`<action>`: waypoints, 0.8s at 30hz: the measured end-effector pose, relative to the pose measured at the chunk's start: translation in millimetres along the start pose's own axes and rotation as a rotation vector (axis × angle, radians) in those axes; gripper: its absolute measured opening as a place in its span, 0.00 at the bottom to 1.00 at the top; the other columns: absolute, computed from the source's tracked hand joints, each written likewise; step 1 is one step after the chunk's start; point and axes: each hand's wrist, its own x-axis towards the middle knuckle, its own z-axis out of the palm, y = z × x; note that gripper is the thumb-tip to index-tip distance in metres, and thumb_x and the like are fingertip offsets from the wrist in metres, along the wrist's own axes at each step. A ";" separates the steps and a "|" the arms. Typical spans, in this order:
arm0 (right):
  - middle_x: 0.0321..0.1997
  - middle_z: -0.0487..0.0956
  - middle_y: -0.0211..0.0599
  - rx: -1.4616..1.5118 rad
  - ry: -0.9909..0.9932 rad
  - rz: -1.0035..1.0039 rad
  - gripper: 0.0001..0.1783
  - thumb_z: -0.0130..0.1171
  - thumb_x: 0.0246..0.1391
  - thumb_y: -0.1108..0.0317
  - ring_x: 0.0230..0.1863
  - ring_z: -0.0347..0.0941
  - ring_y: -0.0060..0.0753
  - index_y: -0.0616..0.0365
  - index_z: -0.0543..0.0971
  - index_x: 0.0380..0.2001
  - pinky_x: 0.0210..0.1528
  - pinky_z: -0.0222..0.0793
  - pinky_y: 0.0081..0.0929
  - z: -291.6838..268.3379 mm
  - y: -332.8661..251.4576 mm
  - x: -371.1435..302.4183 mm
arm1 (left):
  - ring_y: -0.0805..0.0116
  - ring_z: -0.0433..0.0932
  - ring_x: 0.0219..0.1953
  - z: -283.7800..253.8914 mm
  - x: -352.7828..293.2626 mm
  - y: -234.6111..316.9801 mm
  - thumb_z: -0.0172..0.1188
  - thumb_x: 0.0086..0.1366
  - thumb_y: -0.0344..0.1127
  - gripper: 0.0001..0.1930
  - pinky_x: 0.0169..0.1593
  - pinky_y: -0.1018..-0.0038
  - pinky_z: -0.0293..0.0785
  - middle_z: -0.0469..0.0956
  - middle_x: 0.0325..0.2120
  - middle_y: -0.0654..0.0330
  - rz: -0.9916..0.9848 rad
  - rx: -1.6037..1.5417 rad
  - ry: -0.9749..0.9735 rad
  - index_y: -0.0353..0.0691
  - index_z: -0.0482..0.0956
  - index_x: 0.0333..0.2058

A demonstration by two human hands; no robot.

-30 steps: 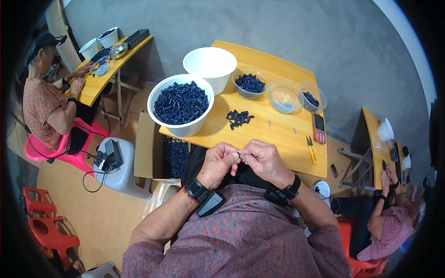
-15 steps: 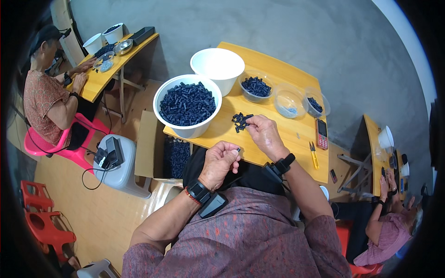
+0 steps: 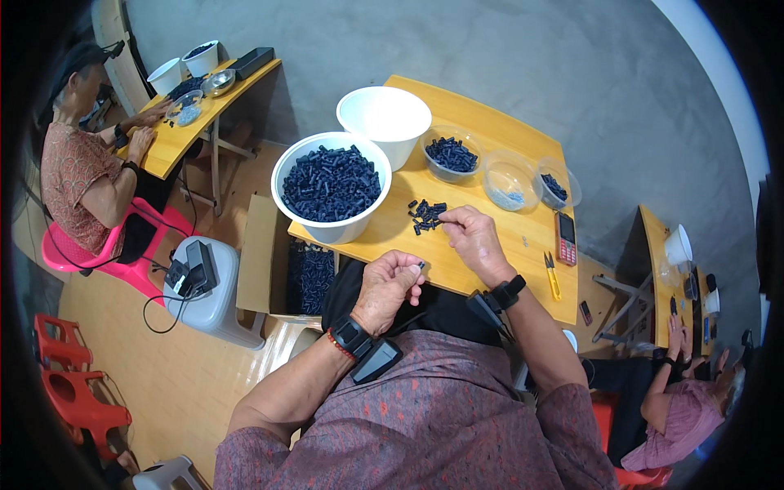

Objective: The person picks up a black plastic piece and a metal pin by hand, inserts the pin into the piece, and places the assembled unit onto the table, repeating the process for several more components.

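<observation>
My left hand (image 3: 387, 286) is closed above my lap, just off the table's near edge. Between thumb and forefinger it pinches a small black tube-shaped piece (image 3: 421, 265), mostly covered by the fingers. Over the table, my right hand (image 3: 476, 242) has its fingertips pressed together at the right edge of a small pile of short black tubes (image 3: 425, 216). Whatever those fingertips hold, if anything, is hidden. Left of the pile stands a white bucket (image 3: 282, 192) heaped with the same black tubes (image 3: 333, 184).
Behind it stands another white bucket (image 3: 347, 109). Clear plastic bowls (image 3: 490, 192) hold black tubes and small bluish pieces. A red phone (image 3: 566, 238) and yellow-handled snips (image 3: 553, 278) lie at the right. Below left is a cardboard box (image 3: 255, 261) of black pieces. Co-workers sit at tables both sides.
My right hand has shifted slightly right and toward me, and some tubes in the pile lie more spread out. My left hand stays in place with its piece.
</observation>
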 end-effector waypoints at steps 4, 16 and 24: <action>0.31 0.79 0.44 -0.204 -0.024 -0.123 0.06 0.61 0.52 0.78 0.30 0.78 0.38 0.66 0.82 0.35 0.33 0.73 0.30 1.0 -9.4 2.3 | 0.79 0.73 0.23 -1.3 -0.1 0.0 0.56 0.69 0.28 0.05 0.26 0.82 0.74 0.77 0.27 0.62 0.003 -0.014 -0.010 0.33 0.74 0.41; 0.30 0.78 0.43 -0.229 -0.083 -0.128 0.02 0.61 0.53 0.77 0.30 0.77 0.40 0.63 0.80 0.32 0.33 0.72 0.31 -1.9 -8.9 2.7 | 0.76 0.74 0.23 -6.4 1.5 -2.4 0.57 0.70 0.29 0.05 0.28 0.80 0.75 0.78 0.28 0.61 -0.012 -0.038 -0.039 0.36 0.74 0.42; 0.33 0.79 0.32 0.576 -0.048 0.349 0.08 0.58 0.62 0.71 0.30 0.75 0.19 0.63 0.76 0.42 0.32 0.72 0.18 -18.9 -22.7 -19.3 | 0.78 0.74 0.24 -4.4 0.5 0.4 0.56 0.70 0.28 0.06 0.27 0.81 0.75 0.78 0.28 0.61 -0.004 -0.041 -0.028 0.33 0.73 0.42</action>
